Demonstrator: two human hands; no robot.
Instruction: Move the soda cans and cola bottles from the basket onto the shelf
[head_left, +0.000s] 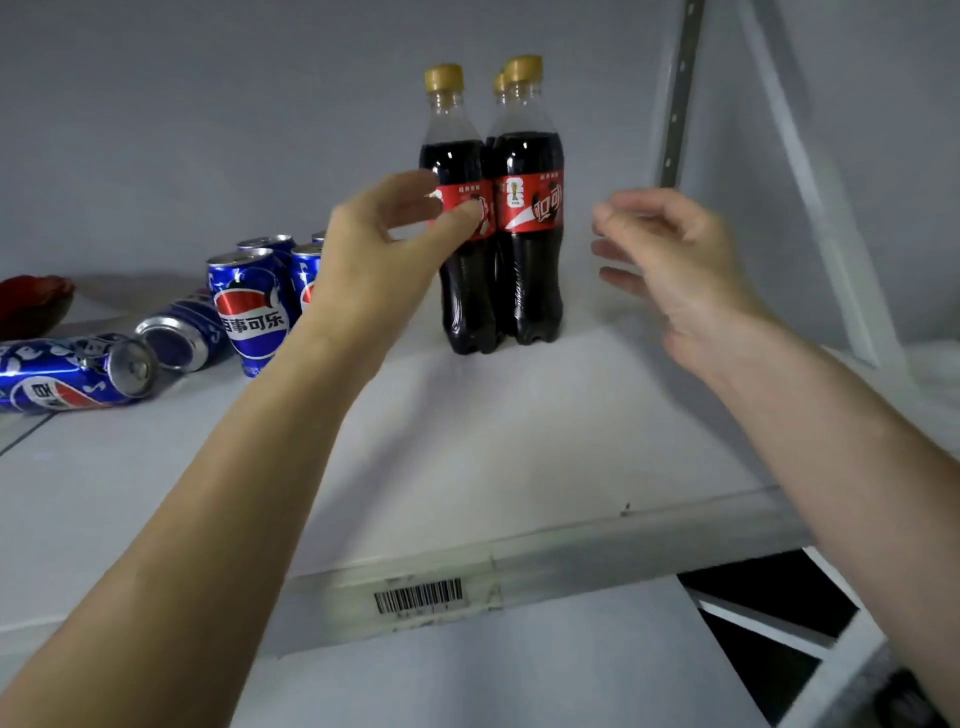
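The bottles (524, 228) stand upright on the shelf (467, 441) between the hands, left hand (384, 244) loosely touching one, right hand (670, 249) open, empty.

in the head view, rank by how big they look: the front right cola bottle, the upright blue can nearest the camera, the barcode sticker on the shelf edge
1. Front right cola bottle, the tallest by far.
2. Upright blue can.
3. Barcode sticker, smallest, even though it sits nearest the camera.
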